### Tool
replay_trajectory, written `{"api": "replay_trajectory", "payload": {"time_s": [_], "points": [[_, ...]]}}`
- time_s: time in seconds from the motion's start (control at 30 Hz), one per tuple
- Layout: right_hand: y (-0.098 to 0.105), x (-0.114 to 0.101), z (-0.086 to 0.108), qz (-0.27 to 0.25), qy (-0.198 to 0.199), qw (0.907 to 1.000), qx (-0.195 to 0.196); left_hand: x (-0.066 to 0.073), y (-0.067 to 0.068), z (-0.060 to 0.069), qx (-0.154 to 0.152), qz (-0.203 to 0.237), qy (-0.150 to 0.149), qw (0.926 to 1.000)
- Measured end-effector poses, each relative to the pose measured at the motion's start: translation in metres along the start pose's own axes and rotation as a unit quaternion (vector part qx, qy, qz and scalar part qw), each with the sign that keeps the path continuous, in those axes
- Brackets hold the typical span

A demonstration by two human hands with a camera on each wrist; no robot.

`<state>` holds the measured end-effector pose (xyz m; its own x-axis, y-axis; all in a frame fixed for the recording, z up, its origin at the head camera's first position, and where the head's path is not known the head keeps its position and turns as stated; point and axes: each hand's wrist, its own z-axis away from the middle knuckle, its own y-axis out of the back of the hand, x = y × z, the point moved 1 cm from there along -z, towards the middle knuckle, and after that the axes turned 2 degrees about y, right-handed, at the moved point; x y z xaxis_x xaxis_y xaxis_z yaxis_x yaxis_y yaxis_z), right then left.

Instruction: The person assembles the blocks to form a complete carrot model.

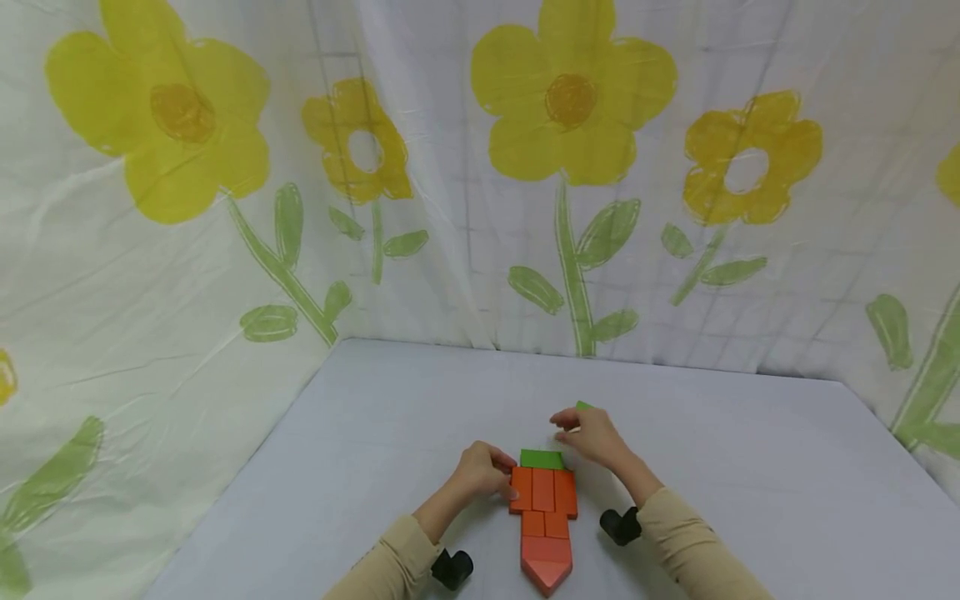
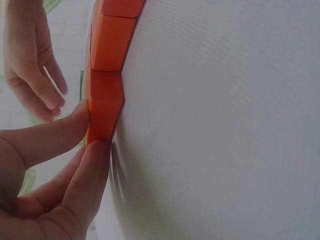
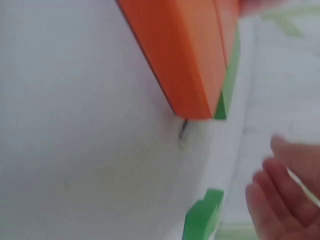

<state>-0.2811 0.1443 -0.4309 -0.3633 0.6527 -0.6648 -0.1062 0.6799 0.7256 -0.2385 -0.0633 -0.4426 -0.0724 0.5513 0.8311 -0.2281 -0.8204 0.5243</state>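
Orange blocks (image 1: 543,490) lie fitted together on the white table, ending in a red pointed piece (image 1: 547,575) at the near end. A green block (image 1: 542,459) adjoins their far edge. My left hand (image 1: 482,469) holds the outer corner of the left orange block (image 2: 106,117) between thumb and fingers. Just beyond the far right corner of the shape, my right hand (image 1: 596,437) hovers with loosely bent fingers and nothing between them. A second green block (image 3: 202,217) stands apart on the table, mostly hidden behind that hand in the head view.
The white table (image 1: 420,383) stretches out around the blocks. A white curtain (image 1: 442,233) printed with yellow flowers hangs along its back and left side. Black wrist devices (image 1: 621,527) sit below both wrists.
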Motion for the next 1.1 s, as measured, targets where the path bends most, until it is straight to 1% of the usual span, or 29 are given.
{"api": "replay_trajectory", "payload": {"time_s": [0.07,0.1,0.17,0.23,0.33,0.4,0.5,0.67,0.73,0.8,0.9,1.03,1.1], "points": [[0.01,0.005,-0.002,0.003,-0.018,0.9982,0.057,0.001,0.0,0.0,0.001,-0.002,-0.002,1.0],[0.015,0.008,-0.002,0.003,-0.034,0.9966,0.075,0.001,0.0,0.0,0.001,-0.002,-0.002,1.0],[0.025,0.013,-0.003,0.004,-0.07,0.9937,0.087,0.001,0.0,0.0,0.003,-0.003,-0.005,1.0],[0.032,0.018,-0.002,0.007,-0.106,0.9912,0.079,0.001,0.001,0.0,0.003,-0.004,-0.005,1.0],[0.037,0.025,-0.001,0.017,-0.143,0.9879,0.056,0.001,0.001,0.0,0.002,-0.003,-0.007,1.0],[0.034,0.03,-0.001,0.023,-0.154,0.9867,0.046,0.0,0.002,0.0,0.002,-0.002,-0.011,0.9999],[0.028,0.037,-0.002,0.034,-0.155,0.9865,0.042,0.0,0.004,0.0,0.002,0.0,-0.014,0.9999],[0.022,0.039,-0.003,0.049,-0.135,0.9882,0.053,0.002,0.003,0.001,-0.001,0.003,-0.011,0.9999],[0.02,0.037,-0.004,0.05,-0.118,0.9909,0.042,0.002,0.003,0.001,-0.001,0.001,-0.009,1.0],[0.017,0.034,-0.006,0.046,-0.091,0.9945,0.023,0.001,0.003,0.002,0.0,-0.003,-0.005,1.0],[0.011,0.029,-0.011,0.037,-0.036,0.9985,-0.015,0.0,0.002,0.001,0.0,-0.005,-0.003,1.0],[0.002,0.02,-0.019,0.028,0.031,0.9981,-0.045,-0.001,0.001,0.001,-0.002,0.001,-0.01,1.0],[-0.003,0.014,-0.023,0.024,0.051,0.9968,-0.056,-0.001,0.0,0.0,-0.003,0.002,-0.01,0.9999]]}}
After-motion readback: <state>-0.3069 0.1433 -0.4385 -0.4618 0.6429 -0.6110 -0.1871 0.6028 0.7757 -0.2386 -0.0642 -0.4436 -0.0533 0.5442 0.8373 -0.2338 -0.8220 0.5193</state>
